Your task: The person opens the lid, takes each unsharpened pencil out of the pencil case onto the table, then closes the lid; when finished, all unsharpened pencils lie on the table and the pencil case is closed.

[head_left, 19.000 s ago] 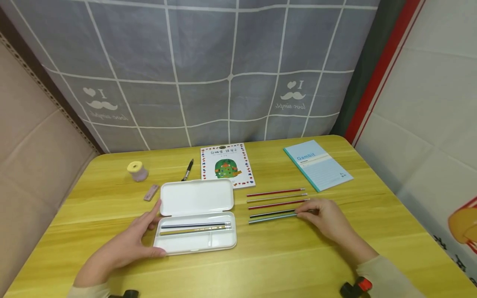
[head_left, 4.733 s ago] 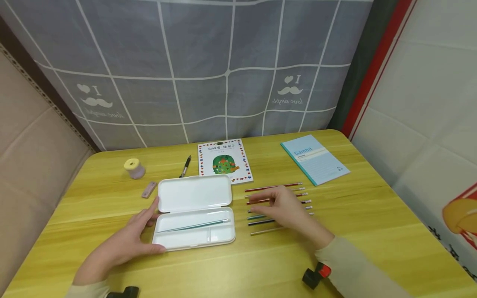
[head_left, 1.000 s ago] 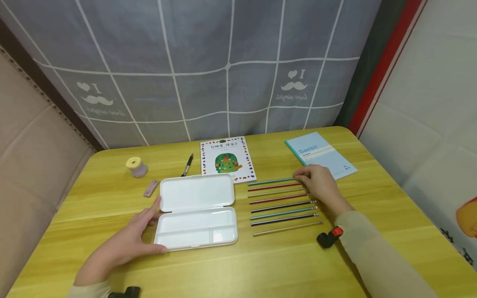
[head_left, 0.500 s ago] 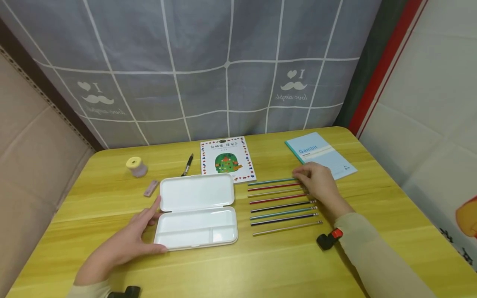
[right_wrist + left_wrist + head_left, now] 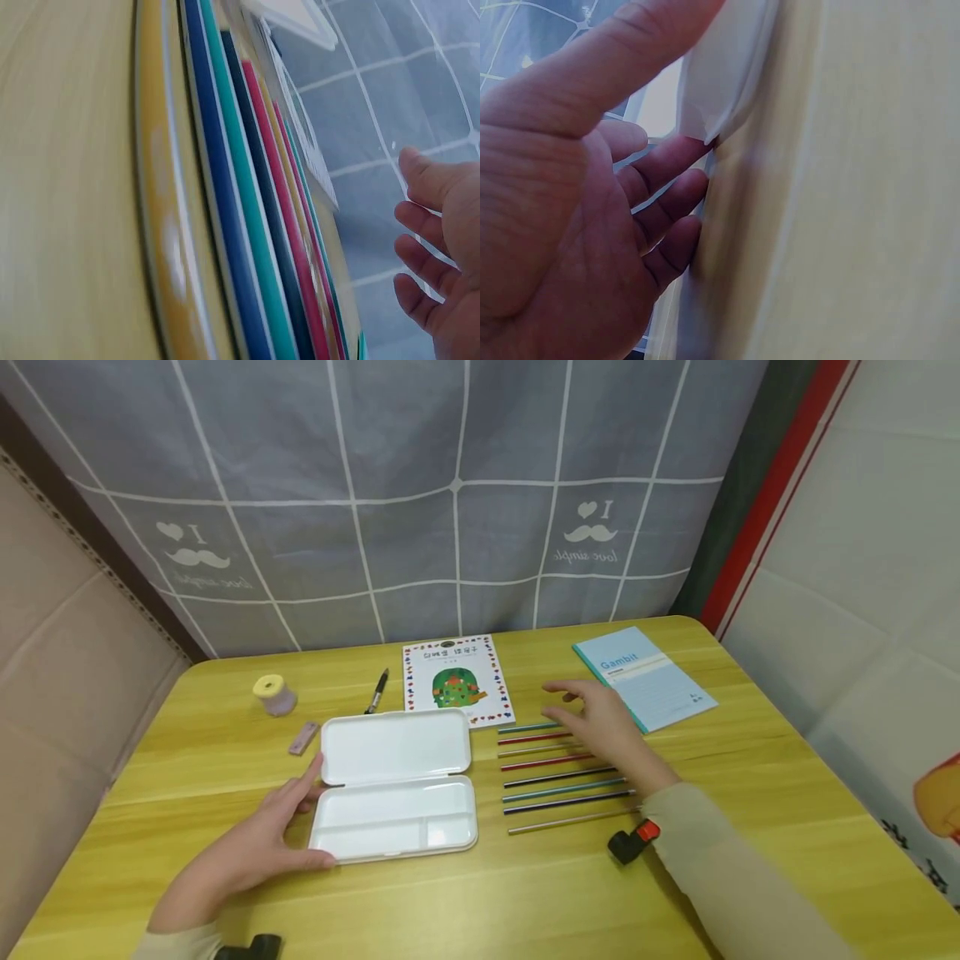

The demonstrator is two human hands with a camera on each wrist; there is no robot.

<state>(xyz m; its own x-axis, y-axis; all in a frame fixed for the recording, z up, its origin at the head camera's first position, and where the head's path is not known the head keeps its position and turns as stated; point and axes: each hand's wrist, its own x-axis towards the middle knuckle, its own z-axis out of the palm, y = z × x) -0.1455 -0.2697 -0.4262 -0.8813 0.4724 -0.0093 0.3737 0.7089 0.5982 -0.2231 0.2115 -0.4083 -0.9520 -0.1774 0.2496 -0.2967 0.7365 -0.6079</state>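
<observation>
A white pencil case point(image 5: 393, 818) lies opened flat on the table, its lid folded back and its tray bare. My left hand point(image 5: 258, 847) holds its left end, thumb at the front corner and index finger by the lid; the left wrist view shows the case edge point(image 5: 724, 67) between thumb and fingers. To the right, several pencils lie in a row, from a green pencil point(image 5: 528, 727) at the back to a gold pencil point(image 5: 562, 823) in front. My right hand point(image 5: 600, 718) hovers over their right ends, holding nothing, fingers loosely bent. It hides some pencil ends.
A picture book point(image 5: 457, 681) lies behind the case, with a black pen point(image 5: 377, 692) to its left. A pink eraser point(image 5: 303, 738) and a yellow-lidded small container point(image 5: 274, 695) stand at the left. A blue notebook point(image 5: 645, 677) lies back right.
The case held pencils earlier and is now bare; the pencil row has grown. In the last half second my right hand has left the green pencil and moved left. My left hand stays put.
</observation>
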